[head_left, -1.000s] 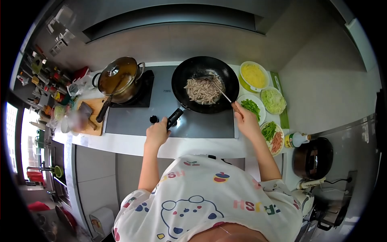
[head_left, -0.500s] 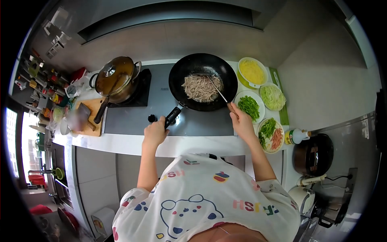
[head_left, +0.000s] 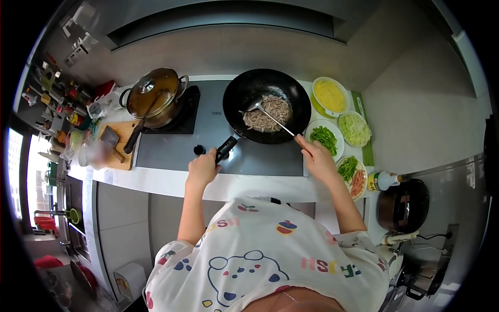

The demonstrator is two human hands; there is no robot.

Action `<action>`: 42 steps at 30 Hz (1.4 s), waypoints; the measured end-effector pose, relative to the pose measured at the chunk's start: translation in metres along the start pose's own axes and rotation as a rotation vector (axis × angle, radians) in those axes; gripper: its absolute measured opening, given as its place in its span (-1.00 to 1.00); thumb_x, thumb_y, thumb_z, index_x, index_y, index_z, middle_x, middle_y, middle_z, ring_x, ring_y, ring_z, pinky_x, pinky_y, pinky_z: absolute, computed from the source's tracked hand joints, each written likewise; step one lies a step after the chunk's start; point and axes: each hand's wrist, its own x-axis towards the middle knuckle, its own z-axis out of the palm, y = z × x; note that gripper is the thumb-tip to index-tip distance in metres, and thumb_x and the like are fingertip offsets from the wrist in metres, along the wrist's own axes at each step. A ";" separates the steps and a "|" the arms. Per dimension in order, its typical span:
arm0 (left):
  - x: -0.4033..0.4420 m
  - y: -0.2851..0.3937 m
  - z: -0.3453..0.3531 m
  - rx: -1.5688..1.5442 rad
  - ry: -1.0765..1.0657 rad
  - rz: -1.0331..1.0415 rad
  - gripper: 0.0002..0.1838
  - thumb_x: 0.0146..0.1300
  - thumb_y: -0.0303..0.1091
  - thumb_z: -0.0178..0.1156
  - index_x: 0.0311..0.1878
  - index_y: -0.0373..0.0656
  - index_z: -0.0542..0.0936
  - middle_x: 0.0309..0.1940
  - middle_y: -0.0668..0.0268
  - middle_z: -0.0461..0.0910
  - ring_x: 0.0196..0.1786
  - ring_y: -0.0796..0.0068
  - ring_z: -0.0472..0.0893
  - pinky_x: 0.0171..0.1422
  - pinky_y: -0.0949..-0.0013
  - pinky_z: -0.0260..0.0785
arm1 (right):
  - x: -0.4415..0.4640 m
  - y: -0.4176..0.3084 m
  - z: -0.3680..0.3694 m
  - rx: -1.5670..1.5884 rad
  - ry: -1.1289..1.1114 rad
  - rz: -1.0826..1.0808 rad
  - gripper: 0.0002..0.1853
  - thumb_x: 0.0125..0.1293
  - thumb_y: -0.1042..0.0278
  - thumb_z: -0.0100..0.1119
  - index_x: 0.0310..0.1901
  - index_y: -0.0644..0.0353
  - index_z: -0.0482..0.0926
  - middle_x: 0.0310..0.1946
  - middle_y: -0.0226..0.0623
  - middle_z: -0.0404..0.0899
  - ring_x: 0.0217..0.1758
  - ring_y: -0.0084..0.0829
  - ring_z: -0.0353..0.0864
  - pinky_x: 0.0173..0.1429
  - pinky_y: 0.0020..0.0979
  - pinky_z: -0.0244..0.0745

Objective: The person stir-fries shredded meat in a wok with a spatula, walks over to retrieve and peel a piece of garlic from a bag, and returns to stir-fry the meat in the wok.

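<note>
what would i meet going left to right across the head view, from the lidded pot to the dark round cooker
Silver metal pot with see-through lid, left hand, round black wok, round white plate of chopped greens, pale-green shredded vegetable heap, white plastic bottle with yellow label, dark brown rounded cooker.

This is a kitchen, by its look a home one. Just beyond the left hand (head_left: pixel 204 167), a grey cooktop (head_left: pixel 171 156) is set into a white surface (head_left: pixel 150 178), carrying a wok (head_left: pixel 241 93) and, farther left of that hand, a lidded pot (head_left: pixel 156 96). An extractor hood (head_left: pixel 223 34) spans the wall well beyond both hands. Well left of the left hand are a chopping board (head_left: pixel 127 134), crowded bottles (head_left: pixel 75 96) and a tap (head_left: pixel 49 212); near the right hand (head_left: pixel 318 156) sit plates (head_left: pixel 340 141) of cut vegetables (head_left: pixel 323 136).
</note>
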 end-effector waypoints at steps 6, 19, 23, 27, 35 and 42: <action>0.001 0.001 0.002 -0.019 -0.023 -0.031 -0.54 0.17 -0.25 0.44 0.07 -0.09 0.47 -0.30 0.05 0.72 -0.17 -0.10 0.71 -0.11 -0.04 0.53 | -0.013 -0.005 -0.018 -0.080 -0.002 -0.019 -0.48 0.41 0.46 0.16 0.37 -0.17 0.53 -0.31 -0.20 0.50 -0.27 -0.15 0.58 -0.16 -0.20 0.49; 0.001 0.003 -0.003 -0.014 -0.059 -0.053 -0.52 0.18 -0.25 0.44 0.11 -0.07 0.47 -0.28 0.06 0.72 -0.15 -0.10 0.71 -0.09 -0.05 0.53 | -0.044 -0.010 -0.038 -0.191 0.011 -0.041 -0.53 0.37 0.48 0.18 0.28 -0.19 0.63 -0.38 -0.30 0.45 -0.37 -0.24 0.57 -0.29 -0.24 0.48; 0.000 0.004 -0.002 -0.019 -0.043 -0.057 -0.52 0.18 -0.25 0.44 0.11 -0.08 0.47 -0.29 0.06 0.72 -0.14 -0.10 0.70 -0.09 -0.05 0.52 | -0.044 -0.013 -0.038 -0.111 0.067 0.007 -0.52 0.39 0.46 0.18 0.31 -0.15 0.60 -0.37 -0.24 0.46 -0.35 -0.18 0.58 -0.25 -0.21 0.49; 0.001 0.004 -0.003 -0.017 -0.050 -0.049 -0.54 0.19 -0.24 0.43 0.09 -0.08 0.46 -0.28 0.06 0.72 -0.13 -0.10 0.70 -0.08 -0.05 0.52 | -0.019 0.003 0.001 0.026 0.081 -0.003 -0.49 0.39 0.44 0.19 0.37 -0.09 0.53 -0.29 -0.17 0.54 -0.24 -0.08 0.61 -0.13 -0.18 0.53; -0.001 0.003 -0.001 -0.021 -0.039 -0.043 -0.55 0.20 -0.23 0.43 0.06 -0.10 0.45 -0.30 0.05 0.70 -0.16 -0.11 0.70 -0.11 -0.05 0.52 | 0.002 -0.002 0.013 0.175 0.043 0.130 -0.57 0.39 0.44 0.17 0.29 0.11 0.52 0.02 0.01 0.65 0.04 0.07 0.64 0.11 -0.14 0.55; -0.001 0.000 0.001 -0.028 -0.008 -0.021 -0.57 0.19 -0.25 0.43 0.02 -0.11 0.44 -0.32 0.06 0.70 -0.19 -0.12 0.70 -0.14 -0.06 0.52 | -0.011 -0.009 -0.027 0.076 0.004 0.060 -0.59 0.38 0.44 0.20 0.27 0.10 0.60 -0.26 0.00 0.63 -0.19 0.04 0.63 -0.05 -0.13 0.54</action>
